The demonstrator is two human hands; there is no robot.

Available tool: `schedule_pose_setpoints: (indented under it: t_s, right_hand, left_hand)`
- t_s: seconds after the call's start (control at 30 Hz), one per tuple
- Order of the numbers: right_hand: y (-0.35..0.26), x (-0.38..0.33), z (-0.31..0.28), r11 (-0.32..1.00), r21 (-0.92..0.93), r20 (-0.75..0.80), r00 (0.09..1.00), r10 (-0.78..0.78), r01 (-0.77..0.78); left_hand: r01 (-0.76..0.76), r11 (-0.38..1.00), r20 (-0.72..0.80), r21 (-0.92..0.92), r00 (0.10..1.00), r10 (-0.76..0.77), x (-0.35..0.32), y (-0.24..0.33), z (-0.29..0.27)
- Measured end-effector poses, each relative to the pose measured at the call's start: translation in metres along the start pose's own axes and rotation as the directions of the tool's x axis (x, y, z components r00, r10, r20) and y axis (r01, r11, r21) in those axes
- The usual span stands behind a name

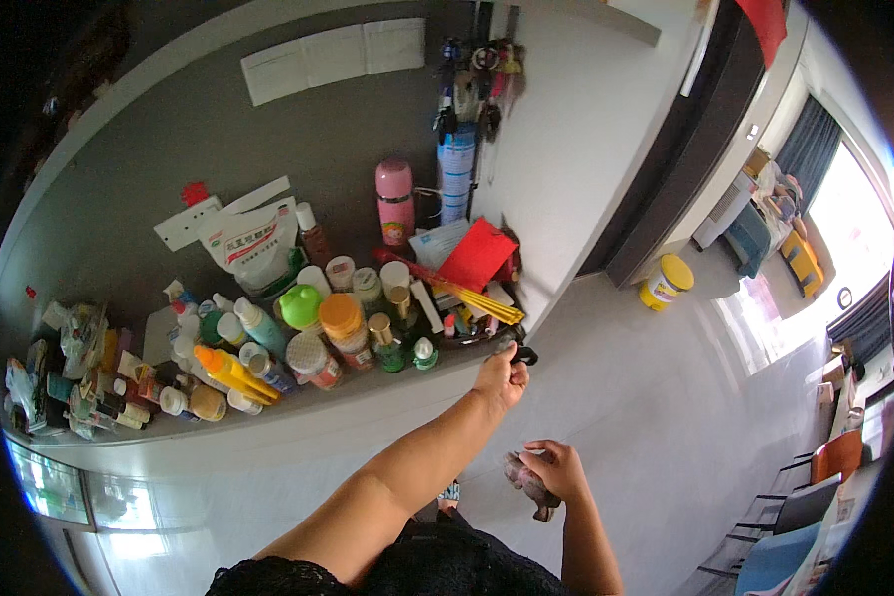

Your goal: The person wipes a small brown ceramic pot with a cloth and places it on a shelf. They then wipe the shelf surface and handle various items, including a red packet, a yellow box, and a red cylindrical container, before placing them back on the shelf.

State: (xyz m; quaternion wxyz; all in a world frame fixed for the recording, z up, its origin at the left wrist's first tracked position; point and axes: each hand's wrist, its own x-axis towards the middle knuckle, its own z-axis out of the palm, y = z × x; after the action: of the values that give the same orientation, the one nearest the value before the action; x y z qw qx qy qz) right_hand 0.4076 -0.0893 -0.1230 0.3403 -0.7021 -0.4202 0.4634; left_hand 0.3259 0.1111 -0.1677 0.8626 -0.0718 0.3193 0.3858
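Observation:
My left hand [502, 377] reaches out to the front edge of a shelf, its fingers closed. A small black object [528, 356] pokes out at its fingertips, its kind unclear. Just behind it, a tray of odds and ends [467, 336] holds yellow sticks [482, 303] and a red packet [479, 255]. Lower down, over the floor, my right hand [558, 469] is closed on a crumpled greyish-pink cloth [529, 484], which hangs below the fingers. Small green bottles [387, 345] stand left of my left hand.
Bottles, jars and an orange-lidded tub [343, 323] crowd the shelf [298, 402]. A pink flask [394, 204] stands at the back, near hanging keys [482, 74]. On the floor is a yellow bucket [666, 283]. Chairs [810, 507] line the right side.

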Motion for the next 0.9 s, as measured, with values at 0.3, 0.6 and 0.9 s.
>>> schedule_pose_setpoints:
  t_s: [0.3, 0.6, 0.9]
  right_hand:
    - [0.03, -0.007, -0.026, 0.999, -0.01, -0.035, 0.999, 0.04, -0.04]
    - [0.028, 0.015, -0.024, 0.999, 0.043, -0.008, 1.0, -0.002, 0.003]
    - [0.006, 0.039, -0.004, 0.992, 0.118, 0.111, 0.992, -0.051, 0.038]
  left_hand:
    - [0.297, 0.943, -0.194, 0.148, 0.944, -0.267, 0.015, -0.003, 0.009]
    - [0.259, 0.774, -0.08, 0.578, 0.962, -0.262, -0.025, 0.001, -0.014]
    - [0.221, 0.034, -0.218, 0.975, 0.91, 0.353, -0.015, 0.029, -0.082]
